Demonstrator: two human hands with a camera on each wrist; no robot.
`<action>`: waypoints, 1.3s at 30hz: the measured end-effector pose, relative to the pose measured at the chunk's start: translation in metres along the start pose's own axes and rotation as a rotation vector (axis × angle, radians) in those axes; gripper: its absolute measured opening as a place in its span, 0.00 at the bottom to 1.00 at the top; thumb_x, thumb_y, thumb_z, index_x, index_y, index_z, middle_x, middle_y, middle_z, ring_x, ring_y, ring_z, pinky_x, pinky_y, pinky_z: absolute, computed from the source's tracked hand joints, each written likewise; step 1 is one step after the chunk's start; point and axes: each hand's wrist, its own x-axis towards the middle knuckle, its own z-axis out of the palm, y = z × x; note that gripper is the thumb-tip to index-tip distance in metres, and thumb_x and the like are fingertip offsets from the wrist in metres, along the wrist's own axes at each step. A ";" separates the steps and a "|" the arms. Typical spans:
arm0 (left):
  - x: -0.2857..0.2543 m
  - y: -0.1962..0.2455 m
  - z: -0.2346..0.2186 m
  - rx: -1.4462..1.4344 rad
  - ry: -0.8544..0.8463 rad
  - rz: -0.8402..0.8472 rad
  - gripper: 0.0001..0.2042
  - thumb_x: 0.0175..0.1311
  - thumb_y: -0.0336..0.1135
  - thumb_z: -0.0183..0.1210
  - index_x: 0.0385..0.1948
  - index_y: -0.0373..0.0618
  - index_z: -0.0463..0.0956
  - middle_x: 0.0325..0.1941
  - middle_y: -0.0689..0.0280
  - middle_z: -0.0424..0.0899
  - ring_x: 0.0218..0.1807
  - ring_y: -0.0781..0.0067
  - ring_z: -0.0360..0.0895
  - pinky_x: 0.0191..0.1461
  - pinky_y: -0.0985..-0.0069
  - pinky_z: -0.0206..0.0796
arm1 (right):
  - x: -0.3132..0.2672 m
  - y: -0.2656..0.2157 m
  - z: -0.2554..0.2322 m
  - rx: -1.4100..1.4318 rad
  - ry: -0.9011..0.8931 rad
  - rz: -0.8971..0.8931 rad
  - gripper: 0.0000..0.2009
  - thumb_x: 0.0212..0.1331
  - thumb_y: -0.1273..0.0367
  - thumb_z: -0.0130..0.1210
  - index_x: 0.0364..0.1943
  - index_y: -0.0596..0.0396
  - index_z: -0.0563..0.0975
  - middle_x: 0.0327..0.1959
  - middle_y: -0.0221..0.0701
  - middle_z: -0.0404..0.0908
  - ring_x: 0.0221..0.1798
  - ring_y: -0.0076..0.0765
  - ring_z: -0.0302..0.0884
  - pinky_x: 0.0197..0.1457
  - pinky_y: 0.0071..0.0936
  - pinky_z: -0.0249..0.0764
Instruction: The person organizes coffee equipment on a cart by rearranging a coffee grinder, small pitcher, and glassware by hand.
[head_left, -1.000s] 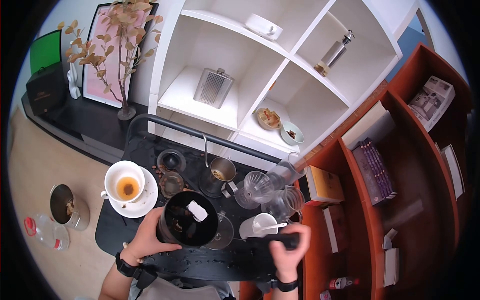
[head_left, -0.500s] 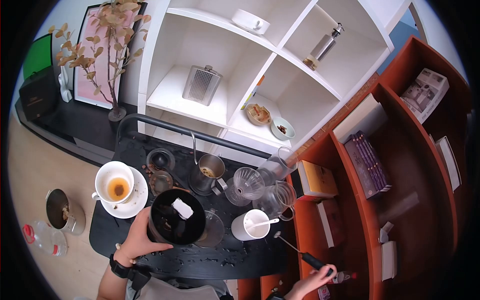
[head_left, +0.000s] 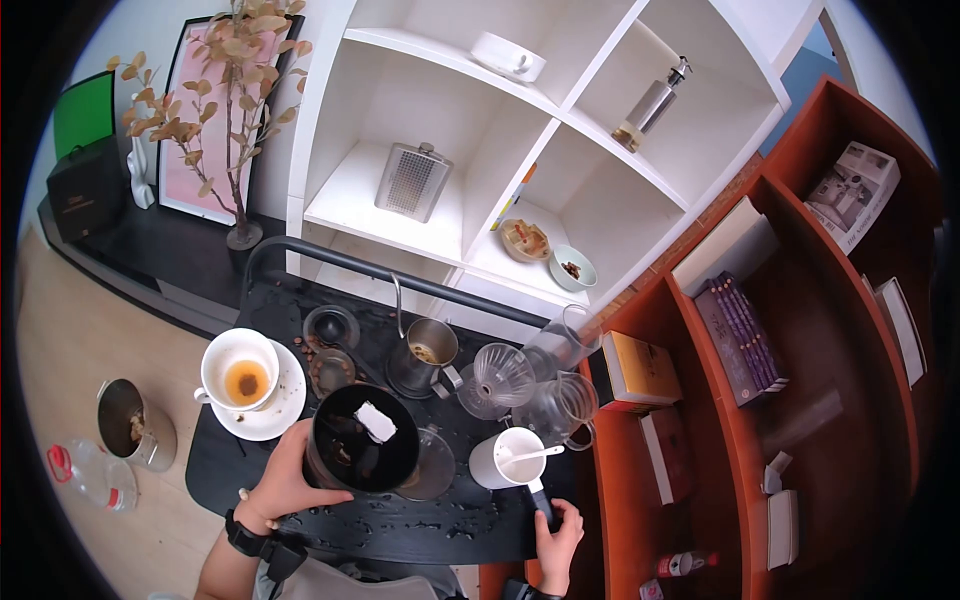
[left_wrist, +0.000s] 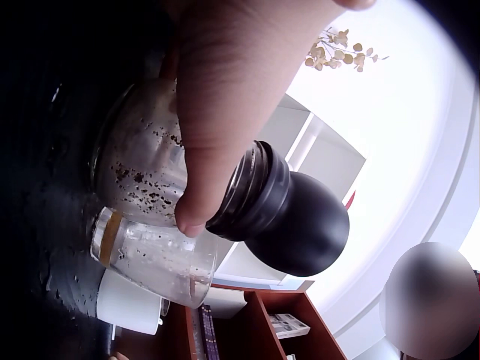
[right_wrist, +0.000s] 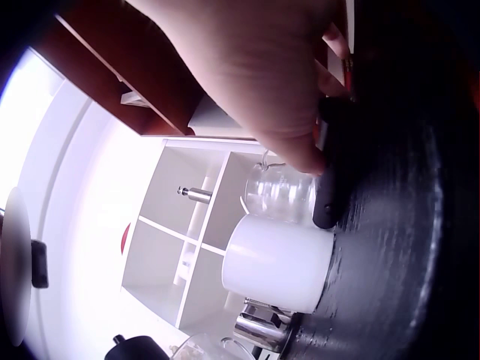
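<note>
My left hand curls round the side of a dark, wide-mouthed container holding a white block. Its thumb crosses a speckled glass part in the left wrist view, below a rounded black piece. Beside the white cup, my right hand pinches the black handle of a whisk-like tool, whose tip is not visible. The right wrist view has that handle low at the black surface, close to the cup. A white spoon leans in the cup.
A saucer with a teacup stands at the left. Behind the hands are a metal kettle, a glass dripper and a glass jug. A rail runs along the back edge; brown shelves adjoin the right.
From out at the right, my right hand has brought the black-handled tool back left and in beside the white cup. My left hand stays at the dark container; the head view has shifted slightly.
</note>
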 end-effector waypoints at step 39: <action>-0.044 -0.016 -0.038 -0.457 0.064 -0.155 0.51 0.24 0.37 0.79 0.59 0.42 0.59 0.57 0.61 0.69 0.58 0.69 0.67 0.62 0.71 0.59 | 0.011 -0.134 0.073 0.938 -0.550 -0.348 0.51 0.34 0.74 0.71 0.63 0.52 0.46 0.58 0.41 0.61 0.62 0.39 0.61 0.66 0.35 0.56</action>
